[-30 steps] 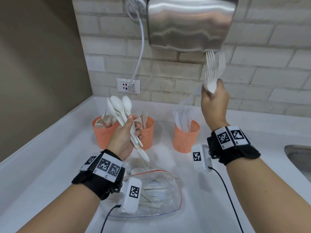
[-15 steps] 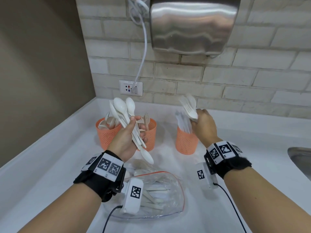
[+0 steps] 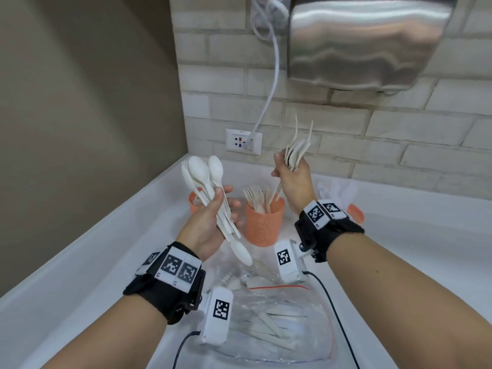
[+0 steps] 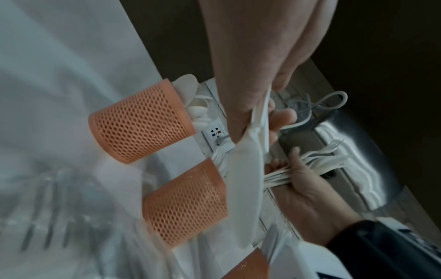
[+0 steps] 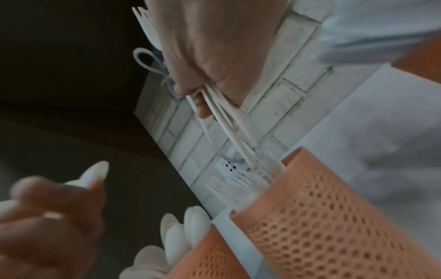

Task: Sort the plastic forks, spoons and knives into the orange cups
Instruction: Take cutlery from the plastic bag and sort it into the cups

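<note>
Head view, left to right. Left hand (image 3: 210,222) at 9 o'clock of centre, fingers and thumb curled round a bundle of white spoons (image 3: 206,182), bowls up toward 11 o'clock, one bowl hanging below the palm. Behind it, left orange cup (image 3: 193,206), mostly hidden; the left wrist view shows spoon bowls in it. Middle orange cup (image 3: 263,225) at centre, upright, forks (image 3: 255,195) standing tines up. Right hand (image 3: 292,179) directly above it at 12 o'clock, gripping a sheaf of forks (image 3: 298,147), tines up, handles pointing down to the cup rim; whether they touch the rim is unclear. Right orange cup (image 3: 355,213) at 3 o'clock, mostly hidden behind the wrist. Clear bag (image 3: 298,328) of cutlery at 6 o'clock on the white counter (image 3: 80,302)
</note>
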A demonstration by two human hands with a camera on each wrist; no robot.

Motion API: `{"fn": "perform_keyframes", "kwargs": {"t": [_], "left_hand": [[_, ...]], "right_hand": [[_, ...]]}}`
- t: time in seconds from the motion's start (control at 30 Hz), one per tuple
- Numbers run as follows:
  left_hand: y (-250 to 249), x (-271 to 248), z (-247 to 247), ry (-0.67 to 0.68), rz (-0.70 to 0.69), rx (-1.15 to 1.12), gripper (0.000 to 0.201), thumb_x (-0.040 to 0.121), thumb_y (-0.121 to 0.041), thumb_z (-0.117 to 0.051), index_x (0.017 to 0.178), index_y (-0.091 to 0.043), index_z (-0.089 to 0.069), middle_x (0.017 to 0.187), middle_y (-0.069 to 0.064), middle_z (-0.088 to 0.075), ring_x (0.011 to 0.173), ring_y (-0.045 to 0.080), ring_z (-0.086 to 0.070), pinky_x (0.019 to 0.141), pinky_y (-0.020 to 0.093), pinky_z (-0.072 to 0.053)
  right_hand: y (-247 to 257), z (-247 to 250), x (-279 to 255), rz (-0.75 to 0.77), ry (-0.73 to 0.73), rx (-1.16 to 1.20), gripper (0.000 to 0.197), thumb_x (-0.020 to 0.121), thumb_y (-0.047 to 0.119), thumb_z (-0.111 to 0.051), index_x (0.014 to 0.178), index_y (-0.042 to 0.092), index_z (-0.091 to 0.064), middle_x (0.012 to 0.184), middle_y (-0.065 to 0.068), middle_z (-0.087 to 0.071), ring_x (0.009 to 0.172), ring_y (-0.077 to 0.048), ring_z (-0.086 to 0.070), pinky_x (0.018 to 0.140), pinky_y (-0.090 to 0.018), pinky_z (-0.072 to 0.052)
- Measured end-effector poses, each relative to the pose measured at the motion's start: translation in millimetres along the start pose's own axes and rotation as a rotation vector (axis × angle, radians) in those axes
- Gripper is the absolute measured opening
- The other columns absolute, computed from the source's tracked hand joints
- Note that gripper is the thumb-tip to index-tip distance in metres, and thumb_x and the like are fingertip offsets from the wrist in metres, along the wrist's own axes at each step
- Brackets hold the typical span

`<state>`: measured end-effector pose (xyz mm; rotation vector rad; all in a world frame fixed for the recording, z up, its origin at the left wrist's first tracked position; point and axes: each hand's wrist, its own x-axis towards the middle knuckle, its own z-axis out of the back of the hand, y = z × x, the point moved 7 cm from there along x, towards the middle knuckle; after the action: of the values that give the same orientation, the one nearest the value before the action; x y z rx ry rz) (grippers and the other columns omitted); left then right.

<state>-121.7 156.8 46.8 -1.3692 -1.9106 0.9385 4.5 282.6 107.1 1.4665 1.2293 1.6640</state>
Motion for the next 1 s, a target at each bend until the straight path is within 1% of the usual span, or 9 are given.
{"fn": "perform_keyframes", "kwargs": {"t": [0.2, 0.3, 0.4, 0.53, 0.63, 0.77, 0.83, 0.93, 1.0], "left_hand": [[-3, 0, 16, 0.049, 0.068, -0.024, 0.022, 0.098, -0.029, -0.039, 0.089, -0.019, -0.057, 0.068, -0.001, -0.057, 0.056, 0.012, -0.049, 0.060, 0.029, -0.046], [-1, 3, 21, 0.041, 0.092, -0.042, 0.023, 0.098, -0.024, -0.039, 0.085, -0.018, -0.057, 0.069, 0.000, -0.057, 0.058, 0.013, -0.049, 0.060, 0.028, -0.046], [3, 5, 21, 0.034, 0.112, -0.049, 0.024, 0.098, -0.024, -0.039, 0.083, -0.018, -0.058, 0.069, -0.001, -0.058, 0.058, 0.012, -0.051, 0.058, 0.027, -0.048], [5, 5, 18, 0.037, 0.126, -0.093, 0.024, 0.098, -0.020, -0.038, 0.083, -0.018, -0.057, 0.070, -0.001, -0.058, 0.058, 0.011, -0.056, 0.059, 0.026, -0.051], [1, 5, 19, 0.007, 0.107, -0.125, 0.019, 0.098, -0.015, -0.039, 0.088, -0.017, -0.056, 0.069, -0.001, -0.061, 0.061, 0.011, -0.060, 0.061, 0.026, -0.054], [-7, 6, 28, -0.031, 0.072, -0.169, 0.017, 0.096, -0.010, -0.042, 0.094, -0.017, -0.057, 0.072, -0.002, -0.067, 0.068, 0.010, -0.066, 0.070, 0.028, -0.057], [-13, 5, 29, -0.026, 0.049, -0.207, 0.017, 0.095, -0.008, -0.041, 0.092, -0.016, -0.056, 0.071, -0.001, -0.068, 0.069, 0.010, -0.068, 0.073, 0.028, -0.057], [-22, 2, 35, -0.045, 0.024, -0.230, 0.016, 0.095, -0.010, -0.042, 0.090, -0.015, -0.057, 0.070, -0.001, -0.069, 0.066, 0.010, -0.068, 0.074, 0.029, -0.057], [-32, 0, 43, -0.058, -0.006, -0.234, 0.014, 0.095, -0.014, -0.044, 0.089, -0.015, -0.056, 0.067, -0.002, -0.067, 0.063, 0.010, -0.066, 0.073, 0.028, -0.057]], "right_hand": [[-53, -13, 2, -0.170, 0.090, -0.136, 0.042, 0.083, 0.015, -0.068, 0.117, 0.011, -0.045, 0.087, 0.002, -0.056, 0.079, -0.010, -0.056, 0.076, -0.021, -0.048], [-61, -11, 1, -0.148, 0.071, -0.231, 0.009, 0.091, 0.012, -0.053, 0.097, 0.018, -0.050, 0.074, 0.003, -0.050, 0.070, -0.015, -0.053, 0.072, -0.025, -0.046], [-67, -16, -1, -0.124, 0.180, -0.404, 0.022, 0.094, 0.008, -0.039, 0.085, 0.016, -0.057, 0.088, -0.005, -0.058, 0.087, -0.023, -0.055, 0.085, -0.036, -0.043], [-25, -16, -11, 0.180, 0.111, -0.588, 0.025, 0.093, 0.010, -0.047, 0.117, 0.005, -0.053, 0.115, -0.008, -0.045, 0.103, -0.014, -0.046, 0.091, -0.021, -0.036], [6, -31, -30, 0.320, 0.207, -0.443, 0.029, 0.084, 0.011, -0.061, 0.112, 0.013, -0.054, 0.101, 0.003, -0.046, 0.089, -0.004, -0.047, 0.077, -0.011, -0.038], [-13, -69, -71, -0.047, 0.831, -0.436, 0.055, 0.077, 0.013, -0.074, 0.123, 0.021, -0.043, 0.092, 0.007, -0.052, 0.088, -0.005, -0.052, 0.085, -0.022, -0.043], [-27, -73, -92, -0.230, 1.041, -0.524, 0.055, 0.082, 0.009, -0.068, 0.128, 0.018, -0.040, 0.090, 0.001, -0.057, 0.083, -0.009, -0.058, 0.076, -0.018, -0.048], [-36, -70, -103, -0.395, 1.077, -0.408, 0.020, 0.088, -0.004, -0.054, 0.103, 0.010, -0.056, 0.066, -0.001, -0.062, 0.054, -0.006, -0.060, 0.055, -0.016, -0.051], [-35, -61, -97, -0.396, 0.997, -0.457, 0.021, 0.091, -0.005, -0.048, 0.085, 0.012, -0.059, 0.051, 0.005, -0.060, 0.044, -0.003, -0.056, 0.048, -0.014, -0.046]]}}
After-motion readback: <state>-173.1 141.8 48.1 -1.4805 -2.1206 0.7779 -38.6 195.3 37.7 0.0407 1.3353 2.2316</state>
